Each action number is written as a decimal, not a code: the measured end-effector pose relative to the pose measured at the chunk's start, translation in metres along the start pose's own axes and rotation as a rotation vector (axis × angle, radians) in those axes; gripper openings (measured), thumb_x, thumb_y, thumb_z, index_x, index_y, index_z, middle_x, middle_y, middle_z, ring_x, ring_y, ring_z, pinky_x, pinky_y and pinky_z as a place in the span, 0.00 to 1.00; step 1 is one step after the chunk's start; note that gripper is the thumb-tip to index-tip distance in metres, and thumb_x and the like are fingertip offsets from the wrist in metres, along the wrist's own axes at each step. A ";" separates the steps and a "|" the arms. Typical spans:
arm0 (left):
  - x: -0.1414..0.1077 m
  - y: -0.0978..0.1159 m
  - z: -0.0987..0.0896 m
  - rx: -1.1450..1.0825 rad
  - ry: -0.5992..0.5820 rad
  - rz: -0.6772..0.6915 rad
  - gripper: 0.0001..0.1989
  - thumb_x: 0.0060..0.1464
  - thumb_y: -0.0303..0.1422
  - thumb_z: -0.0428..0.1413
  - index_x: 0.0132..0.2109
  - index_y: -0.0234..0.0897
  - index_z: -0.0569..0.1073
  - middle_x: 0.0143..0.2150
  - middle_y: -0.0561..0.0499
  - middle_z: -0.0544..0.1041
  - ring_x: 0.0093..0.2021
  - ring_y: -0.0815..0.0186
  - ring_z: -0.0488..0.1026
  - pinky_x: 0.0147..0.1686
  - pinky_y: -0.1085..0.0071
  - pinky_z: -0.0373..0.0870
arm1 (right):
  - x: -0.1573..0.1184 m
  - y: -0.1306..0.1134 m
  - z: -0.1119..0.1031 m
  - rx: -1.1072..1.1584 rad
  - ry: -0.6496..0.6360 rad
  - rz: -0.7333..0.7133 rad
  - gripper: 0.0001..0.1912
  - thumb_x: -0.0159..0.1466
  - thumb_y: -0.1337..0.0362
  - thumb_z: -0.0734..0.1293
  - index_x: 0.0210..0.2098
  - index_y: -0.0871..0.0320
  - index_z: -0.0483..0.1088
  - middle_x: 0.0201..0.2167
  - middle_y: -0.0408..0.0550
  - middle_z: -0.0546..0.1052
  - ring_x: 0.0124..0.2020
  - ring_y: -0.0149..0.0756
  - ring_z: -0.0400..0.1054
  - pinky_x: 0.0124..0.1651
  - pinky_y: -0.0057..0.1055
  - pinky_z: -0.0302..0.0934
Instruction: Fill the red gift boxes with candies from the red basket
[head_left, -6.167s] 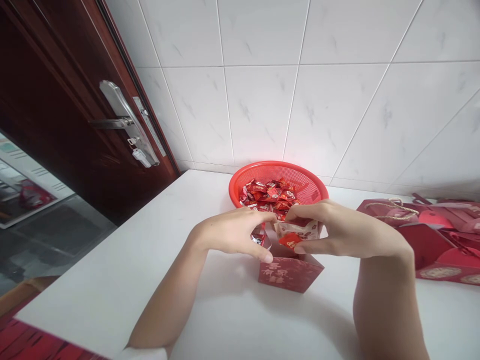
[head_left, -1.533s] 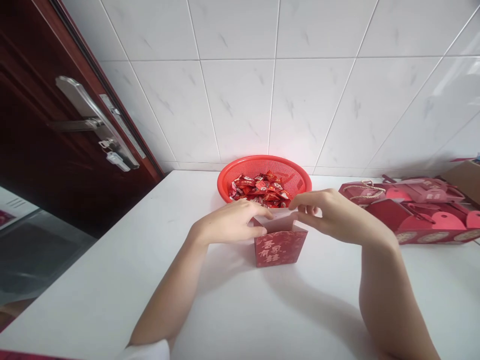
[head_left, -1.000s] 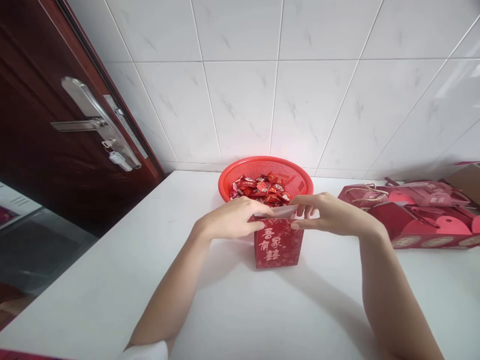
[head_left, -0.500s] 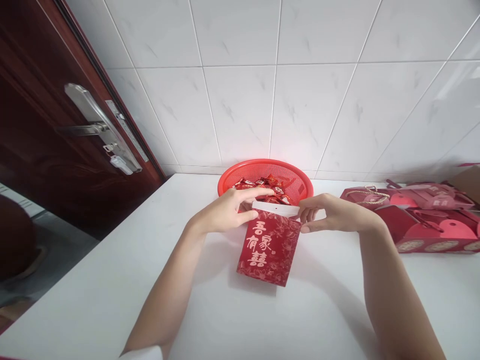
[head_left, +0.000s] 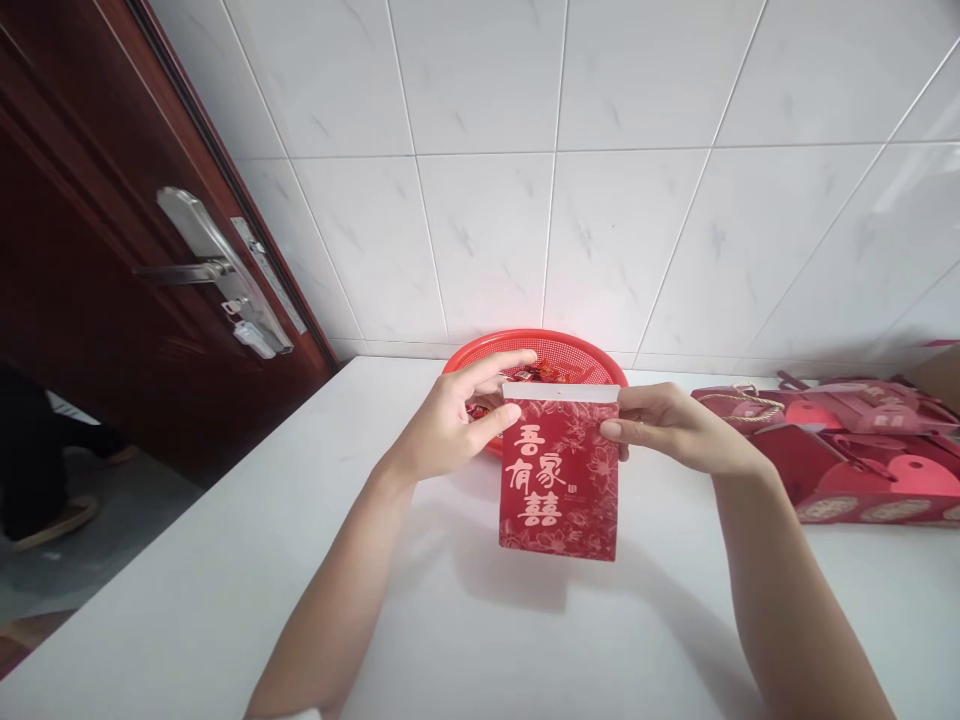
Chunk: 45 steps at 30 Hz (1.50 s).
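A red paper gift bag (head_left: pixel 559 485) with pale Chinese characters and flower prints hangs upright above the white table, its white inner edge showing at the top. My left hand (head_left: pixel 457 420) pinches its upper left corner, thumb in front, with the index finger stretched out past the top edge. At the upper right edge my right hand (head_left: pixel 671 425) grips the bag between thumb and fingers, the fingertips partly hidden behind it. Just behind the bag stands a red mesh basket (head_left: pixel 577 350) of small red-wrapped packets (head_left: pixel 544 373), partly covered by the bag and my left hand.
Red gift boxes (head_left: pixel 862 455) with cord handles sit on the table (head_left: pixel 300 500) at the right. A white tiled wall (head_left: pixel 487 240) rises behind. On the left are a dark wooden door (head_left: pixel 82 200) with keys in its lock and a person's foot (head_left: pixel 56 522) on the floor.
The gift bag has turned from a slant to nearly straight and shifted slightly right and up. My right thumb now lies on its front face. A person's legs have come into view by the door.
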<state>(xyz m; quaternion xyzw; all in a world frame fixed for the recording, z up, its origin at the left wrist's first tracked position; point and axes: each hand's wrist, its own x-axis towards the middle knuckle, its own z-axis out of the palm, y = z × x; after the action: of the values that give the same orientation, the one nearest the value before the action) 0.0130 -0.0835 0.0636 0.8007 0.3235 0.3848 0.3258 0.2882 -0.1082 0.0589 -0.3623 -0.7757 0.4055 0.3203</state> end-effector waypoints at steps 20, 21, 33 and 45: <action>0.001 0.006 0.010 -0.292 -0.081 -0.117 0.13 0.58 0.39 0.65 0.45 0.35 0.77 0.39 0.49 0.81 0.37 0.65 0.78 0.38 0.71 0.77 | 0.002 -0.004 0.006 0.095 0.131 -0.007 0.21 0.65 0.50 0.72 0.24 0.59 0.71 0.21 0.46 0.74 0.26 0.34 0.69 0.30 0.32 0.63; 0.000 0.006 0.010 -0.291 -0.081 -0.114 0.13 0.58 0.38 0.65 0.46 0.35 0.77 0.39 0.49 0.81 0.37 0.65 0.78 0.38 0.71 0.77 | 0.002 -0.004 0.006 0.092 0.132 -0.009 0.21 0.65 0.50 0.72 0.24 0.59 0.71 0.21 0.46 0.74 0.26 0.34 0.69 0.30 0.32 0.63; 0.000 0.004 0.011 -0.322 -0.033 -0.079 0.14 0.58 0.34 0.65 0.51 0.37 0.80 0.42 0.49 0.84 0.37 0.64 0.82 0.38 0.70 0.81 | 0.002 -0.003 0.008 0.126 0.123 -0.037 0.20 0.65 0.50 0.72 0.25 0.59 0.71 0.21 0.45 0.73 0.25 0.34 0.68 0.30 0.33 0.64; -0.001 0.001 0.010 -0.417 -0.006 -0.107 0.14 0.57 0.32 0.66 0.50 0.36 0.80 0.35 0.51 0.85 0.34 0.66 0.82 0.35 0.73 0.80 | 0.007 -0.006 0.020 0.190 0.190 -0.109 0.13 0.68 0.54 0.70 0.45 0.57 0.76 0.29 0.45 0.74 0.29 0.34 0.68 0.29 0.30 0.67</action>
<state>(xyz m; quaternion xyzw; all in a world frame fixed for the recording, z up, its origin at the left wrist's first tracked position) 0.0210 -0.0876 0.0587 0.6989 0.2780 0.4231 0.5052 0.2673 -0.1127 0.0558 -0.3245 -0.7186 0.4231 0.4464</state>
